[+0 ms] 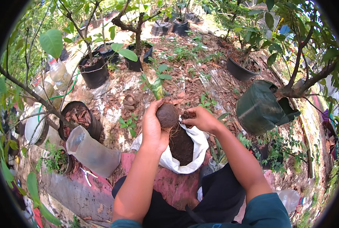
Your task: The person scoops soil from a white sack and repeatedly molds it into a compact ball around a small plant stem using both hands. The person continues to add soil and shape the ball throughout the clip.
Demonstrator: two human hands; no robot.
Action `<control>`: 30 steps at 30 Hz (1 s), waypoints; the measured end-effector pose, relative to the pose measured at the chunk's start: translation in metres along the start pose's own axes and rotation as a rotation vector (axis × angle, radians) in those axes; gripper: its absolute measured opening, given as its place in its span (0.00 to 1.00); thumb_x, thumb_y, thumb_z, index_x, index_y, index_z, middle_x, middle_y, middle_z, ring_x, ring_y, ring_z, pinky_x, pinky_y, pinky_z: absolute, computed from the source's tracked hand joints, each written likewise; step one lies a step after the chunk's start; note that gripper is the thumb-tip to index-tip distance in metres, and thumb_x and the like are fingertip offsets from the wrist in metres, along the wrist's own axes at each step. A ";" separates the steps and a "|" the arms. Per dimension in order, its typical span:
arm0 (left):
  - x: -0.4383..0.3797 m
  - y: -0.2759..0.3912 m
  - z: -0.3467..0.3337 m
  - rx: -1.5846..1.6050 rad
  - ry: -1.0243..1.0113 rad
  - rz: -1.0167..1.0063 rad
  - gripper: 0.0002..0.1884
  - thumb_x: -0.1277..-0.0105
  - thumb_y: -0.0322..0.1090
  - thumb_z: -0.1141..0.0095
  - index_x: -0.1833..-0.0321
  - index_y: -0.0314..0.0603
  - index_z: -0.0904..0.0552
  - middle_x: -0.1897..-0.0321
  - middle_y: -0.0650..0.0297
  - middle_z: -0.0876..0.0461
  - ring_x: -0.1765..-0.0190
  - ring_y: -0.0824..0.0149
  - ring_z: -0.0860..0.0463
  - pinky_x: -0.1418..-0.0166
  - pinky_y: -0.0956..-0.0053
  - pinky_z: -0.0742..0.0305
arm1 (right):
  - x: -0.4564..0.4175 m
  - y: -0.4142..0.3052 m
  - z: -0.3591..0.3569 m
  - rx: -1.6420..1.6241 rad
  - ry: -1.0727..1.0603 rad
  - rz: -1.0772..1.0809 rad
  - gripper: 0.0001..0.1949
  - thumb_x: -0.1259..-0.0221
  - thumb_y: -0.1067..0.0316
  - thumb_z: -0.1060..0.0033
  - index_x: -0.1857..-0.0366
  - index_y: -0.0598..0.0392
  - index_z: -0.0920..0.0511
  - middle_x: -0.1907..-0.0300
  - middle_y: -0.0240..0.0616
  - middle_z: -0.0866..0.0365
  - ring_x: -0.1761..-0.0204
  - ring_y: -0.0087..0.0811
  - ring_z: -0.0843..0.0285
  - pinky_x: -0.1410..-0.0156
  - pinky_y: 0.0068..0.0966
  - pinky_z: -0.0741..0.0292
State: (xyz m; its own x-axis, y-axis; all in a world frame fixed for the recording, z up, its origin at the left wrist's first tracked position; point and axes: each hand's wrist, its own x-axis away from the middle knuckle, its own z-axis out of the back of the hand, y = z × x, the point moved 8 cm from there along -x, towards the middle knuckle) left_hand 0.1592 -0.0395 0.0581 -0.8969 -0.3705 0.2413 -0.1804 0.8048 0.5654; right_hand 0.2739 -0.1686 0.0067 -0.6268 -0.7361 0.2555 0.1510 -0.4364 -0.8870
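Observation:
My left hand (153, 128) cups a round, dark root ball (167, 115) with fine roots hanging from its underside. Beyond it a broad, mottled leaf (156, 85), like a snake plant's, points away from me, its tip brown and dry; it appears to belong to the root ball. To the right, the fingers of my right hand (199, 118) pinch a dark clump of soil (188, 115). Below both hands stands a white woven sack (199, 142) with its rim rolled open, holding dark soil (182, 148).
At left are a translucent plastic container (94, 151), a black pot of dry leaves (81, 118) and a green hose (69, 90). A green grow bag (257, 107) with a tree leans at right. Potted trees (94, 71) stand farther off. A plastic bottle (289, 199) lies lower right.

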 end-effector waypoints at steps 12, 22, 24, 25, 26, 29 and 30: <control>-0.001 -0.018 0.019 -0.266 0.064 0.046 0.12 0.27 0.42 0.48 0.53 0.40 0.21 0.58 0.58 0.15 0.56 0.59 0.14 0.48 0.61 0.17 | 0.037 -0.004 0.039 -0.026 0.270 0.124 0.05 0.36 0.76 0.32 0.61 0.65 0.18 0.63 0.36 0.15 0.60 0.24 0.16 0.54 0.25 0.19; 0.006 -0.036 -0.016 -0.250 -0.251 0.091 0.24 0.25 0.48 0.56 0.36 0.37 0.26 0.41 0.52 0.20 0.53 0.53 0.15 0.47 0.56 0.19 | 0.052 -0.026 0.030 -0.334 0.191 0.323 0.27 0.40 0.81 0.32 0.35 0.63 0.28 0.46 0.39 0.17 0.45 0.28 0.18 0.42 0.27 0.19; 0.004 -0.038 -0.020 -0.288 -0.272 0.096 0.26 0.25 0.48 0.56 0.33 0.37 0.28 0.39 0.52 0.21 0.54 0.53 0.14 0.48 0.56 0.19 | 0.054 -0.032 0.028 -0.341 0.197 0.388 0.26 0.38 0.85 0.36 0.35 0.62 0.27 0.49 0.38 0.16 0.48 0.25 0.16 0.45 0.25 0.17; 0.004 -0.039 -0.022 -0.308 -0.273 0.093 0.26 0.25 0.48 0.57 0.32 0.36 0.28 0.39 0.51 0.21 0.54 0.53 0.14 0.48 0.56 0.18 | 0.055 -0.031 0.029 -0.308 0.212 0.359 0.23 0.38 0.84 0.37 0.37 0.63 0.25 0.52 0.37 0.15 0.52 0.24 0.16 0.48 0.25 0.17; 0.003 -0.040 -0.024 -0.328 -0.273 0.089 0.27 0.25 0.49 0.57 0.31 0.36 0.29 0.39 0.51 0.21 0.55 0.53 0.14 0.48 0.56 0.18 | 0.057 -0.031 0.030 -0.276 0.226 0.330 0.20 0.37 0.84 0.37 0.40 0.63 0.23 0.55 0.36 0.14 0.56 0.23 0.15 0.51 0.24 0.17; 0.002 -0.042 -0.021 -0.320 -0.226 0.087 0.27 0.25 0.48 0.57 0.31 0.37 0.30 0.39 0.51 0.20 0.56 0.53 0.14 0.49 0.57 0.18 | 0.064 -0.039 0.032 -0.245 0.232 0.307 0.12 0.35 0.83 0.40 0.48 0.64 0.18 0.65 0.35 0.14 0.66 0.21 0.16 0.60 0.23 0.17; 0.000 -0.044 -0.020 -0.330 -0.216 0.091 0.26 0.25 0.48 0.57 0.31 0.38 0.29 0.40 0.52 0.19 0.56 0.53 0.14 0.49 0.56 0.18 | 0.066 -0.042 0.034 -0.239 0.230 0.312 0.10 0.34 0.82 0.40 0.51 0.65 0.17 0.68 0.34 0.15 0.70 0.21 0.16 0.63 0.22 0.18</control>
State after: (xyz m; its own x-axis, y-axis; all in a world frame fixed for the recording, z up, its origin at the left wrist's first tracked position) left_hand 0.1750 -0.0838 0.0492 -0.9738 -0.1700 0.1508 0.0118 0.6249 0.7806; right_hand 0.2520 -0.2160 0.0741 -0.7371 -0.6674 -0.1062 0.1957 -0.0604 -0.9788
